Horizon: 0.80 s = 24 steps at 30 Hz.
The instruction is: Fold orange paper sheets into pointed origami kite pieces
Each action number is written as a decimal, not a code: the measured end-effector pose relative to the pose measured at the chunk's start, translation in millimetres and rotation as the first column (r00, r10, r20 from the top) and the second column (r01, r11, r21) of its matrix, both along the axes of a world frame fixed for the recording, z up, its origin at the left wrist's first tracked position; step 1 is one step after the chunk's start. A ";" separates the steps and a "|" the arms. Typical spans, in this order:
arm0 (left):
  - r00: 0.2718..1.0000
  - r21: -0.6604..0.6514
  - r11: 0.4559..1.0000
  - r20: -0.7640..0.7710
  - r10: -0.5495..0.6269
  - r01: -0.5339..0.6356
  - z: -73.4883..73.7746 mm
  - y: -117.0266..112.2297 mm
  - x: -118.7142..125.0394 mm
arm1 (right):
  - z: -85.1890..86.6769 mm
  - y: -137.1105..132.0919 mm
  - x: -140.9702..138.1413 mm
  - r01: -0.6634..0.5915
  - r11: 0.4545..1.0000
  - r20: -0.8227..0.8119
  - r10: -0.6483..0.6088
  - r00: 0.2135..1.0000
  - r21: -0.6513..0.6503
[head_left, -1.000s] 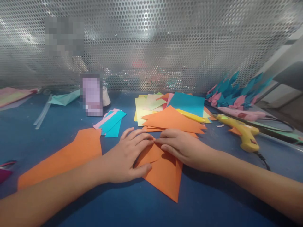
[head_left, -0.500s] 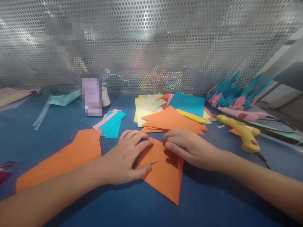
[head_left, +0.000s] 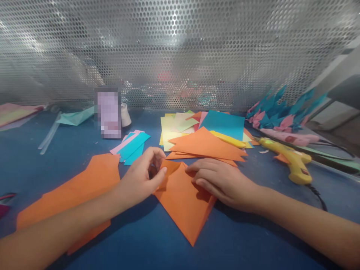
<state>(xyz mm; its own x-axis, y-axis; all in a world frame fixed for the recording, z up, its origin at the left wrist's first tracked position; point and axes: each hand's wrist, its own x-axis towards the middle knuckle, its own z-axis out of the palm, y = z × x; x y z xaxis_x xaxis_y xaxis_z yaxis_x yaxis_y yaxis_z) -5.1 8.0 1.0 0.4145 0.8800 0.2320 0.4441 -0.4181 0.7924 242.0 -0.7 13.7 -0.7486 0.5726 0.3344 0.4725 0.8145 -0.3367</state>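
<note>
A folded sheet of orange paper point(head_left: 187, 202) lies on the blue table in front of me, its pointed end towards me. My left hand point(head_left: 147, 170) pinches the paper's upper left flap between thumb and fingers and holds it slightly lifted. On the right side of the same sheet rests my right hand point(head_left: 222, 183), fingers bent close together and gripping it near the top edge. Its fingertips shade part of the fold. Just beyond both hands is a pile of cut orange paper pieces point(head_left: 206, 144).
More orange paper point(head_left: 84, 187) lies under my left forearm. Blue and pink strips point(head_left: 135, 146), a white roll point(head_left: 125, 115) and a blurred-out upright object point(head_left: 109, 112) stand left. A yellow cutter point(head_left: 227, 139), yellow glue gun point(head_left: 295, 163) and blue paper leaves point(head_left: 284, 108) are right. Perforated metal point(head_left: 174, 56) closes the back.
My left hand has moved left and now pinches the flap, which has opened outwards. The sheet's near point has shifted left. My right hand stays on its right side.
</note>
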 end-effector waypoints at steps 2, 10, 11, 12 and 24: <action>0.999 -0.037 0.999 0.039 0.010 -0.009 -1.8 2.4 -0.7 | 1.1 -0.9 0.0 -0.018 1.000 0.001 0.018 1.000 -0.010; 0.995 -0.134 0.990 0.100 -0.021 0.034 -4.3 4.7 0.2 | 3.3 -2.2 -1.2 -0.018 0.999 0.008 0.019 1.000 -0.032; 0.995 -0.136 0.990 0.098 -0.017 0.031 -4.7 5.1 0.3 | 2.6 -2.3 -2.3 0.005 0.999 0.015 -0.004 1.000 -0.034; 0.995 -0.132 0.991 0.095 -0.015 0.027 -4.9 5.5 0.3 | 2.0 -2.3 -3.6 0.030 0.999 0.026 -0.029 0.999 -0.037; 0.975 0.226 0.971 -0.218 -0.032 0.082 9.9 1.1 2.2 | -2.1 -2.2 -15.7 0.137 0.990 0.014 -0.136 0.991 -0.039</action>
<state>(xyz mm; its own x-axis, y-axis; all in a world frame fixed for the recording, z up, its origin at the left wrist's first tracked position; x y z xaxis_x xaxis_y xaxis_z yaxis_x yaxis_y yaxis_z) -2.9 9.1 11.0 0.5240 0.7859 0.3284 0.5612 -0.6085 0.5610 226.3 -2.9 11.5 -0.6660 0.6823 0.3015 0.5824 0.7282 -0.3613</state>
